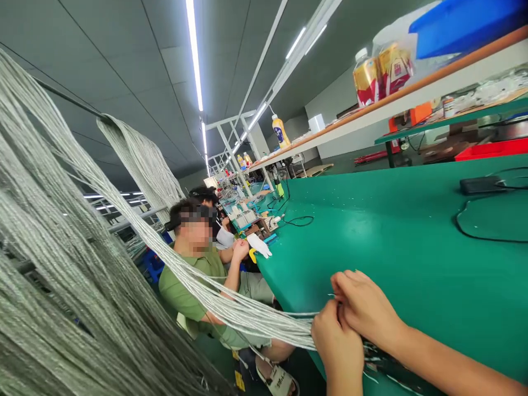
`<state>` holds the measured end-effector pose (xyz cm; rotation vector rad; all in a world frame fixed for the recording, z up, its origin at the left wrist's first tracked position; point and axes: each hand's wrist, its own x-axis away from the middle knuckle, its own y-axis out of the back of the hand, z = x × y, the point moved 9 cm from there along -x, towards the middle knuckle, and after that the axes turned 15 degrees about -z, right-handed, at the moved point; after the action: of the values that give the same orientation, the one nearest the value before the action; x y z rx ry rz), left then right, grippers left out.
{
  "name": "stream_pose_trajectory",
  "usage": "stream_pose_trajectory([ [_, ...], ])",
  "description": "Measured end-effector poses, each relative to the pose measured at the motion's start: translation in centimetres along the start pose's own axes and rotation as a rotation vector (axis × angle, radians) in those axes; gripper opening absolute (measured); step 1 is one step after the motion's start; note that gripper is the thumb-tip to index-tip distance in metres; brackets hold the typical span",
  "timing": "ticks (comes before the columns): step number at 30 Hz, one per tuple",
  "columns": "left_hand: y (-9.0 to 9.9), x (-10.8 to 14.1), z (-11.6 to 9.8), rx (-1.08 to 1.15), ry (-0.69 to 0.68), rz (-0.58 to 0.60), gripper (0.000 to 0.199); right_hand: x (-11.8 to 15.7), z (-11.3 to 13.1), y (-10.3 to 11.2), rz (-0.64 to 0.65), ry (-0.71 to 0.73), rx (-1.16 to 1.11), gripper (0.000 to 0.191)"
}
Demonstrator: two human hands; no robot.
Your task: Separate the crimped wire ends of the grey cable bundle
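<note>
The left hand (338,338) is clenched around a bundle of pale cords (247,316), just over the tabletop (396,258) by its seated edge. The right hand (367,302) presses against it with fingers curled in; a thin white end pokes out beside them, but whether they pinch a cord is hidden. To handle this well, I would hold the left fist snug near the gathered part, so no cord slips out of line, and leave the right fingertips free for fine work. A little slack seems wise too, since a hard tug could drag on the long run behind. Under the right wrist, dark strands (381,363) with pale tips lie by the same edge, partly covered.

The cords are slender and look braided or twisted, with a faint sheen; they fan flat past the edge and rise in a long sagging curve. A thick curtain (61,236) of similar cords hangs alongside, soft and blurred. The tabletop is smooth, glossy green, flecked with white specks. Further along the seated edge sits a co-worker (177,280), hands together, near a limp white glove (259,246). Toward the opposite edge lies a flat black box (480,185) with a looping cable (474,234). Beyond, a shelf (433,77) carries plastic bottles (366,80) and a glossy blue bin (466,27)
</note>
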<state>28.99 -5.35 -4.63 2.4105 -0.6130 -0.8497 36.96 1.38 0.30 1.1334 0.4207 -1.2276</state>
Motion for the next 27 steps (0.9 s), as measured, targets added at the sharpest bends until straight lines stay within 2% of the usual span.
stream_pose_trajectory([
  [2,0.0,0.0,-0.1,0.077,-0.007,0.006,0.025,-0.1,1.5,0.7,-0.029,0.118,0.038,0.020],
  [3,0.1,0.0,-0.1,0.126,-0.007,-0.003,0.026,-0.3,1.7,0.8,-0.042,0.090,0.015,0.020],
  [4,0.2,-0.1,-0.1,0.172,-0.009,-0.015,0.028,-0.4,1.3,0.8,-0.056,0.005,-0.041,0.020],
  [6,0.3,-0.2,-0.1,0.224,-0.008,-0.029,0.034,-0.4,-0.4,0.3,-0.095,-0.269,-0.236,0.021],
  [9,0.1,-0.1,-0.1,0.188,-0.012,-0.002,0.036,0.5,-3.3,-1.4,-0.190,-0.675,-0.580,0.022],
  [11,0.1,0.0,-0.3,0.130,-0.019,0.007,0.033,0.8,-4.6,-2.0,-0.263,-0.791,-0.702,0.023],
  [16,0.1,0.2,-0.6,0.076,-0.026,0.022,0.031,0.0,-5.7,-0.9,-0.332,-0.725,-0.677,0.025],
  [22,0.1,0.3,-0.5,0.103,-0.033,0.013,0.034,-0.3,-5.5,-0.4,-0.398,-0.817,-0.768,0.029],
  [27,0.9,0.7,-0.5,0.040,-0.018,-0.028,0.029,-2.2,-6.9,4.4,-0.590,-0.741,-0.706,0.033],
])
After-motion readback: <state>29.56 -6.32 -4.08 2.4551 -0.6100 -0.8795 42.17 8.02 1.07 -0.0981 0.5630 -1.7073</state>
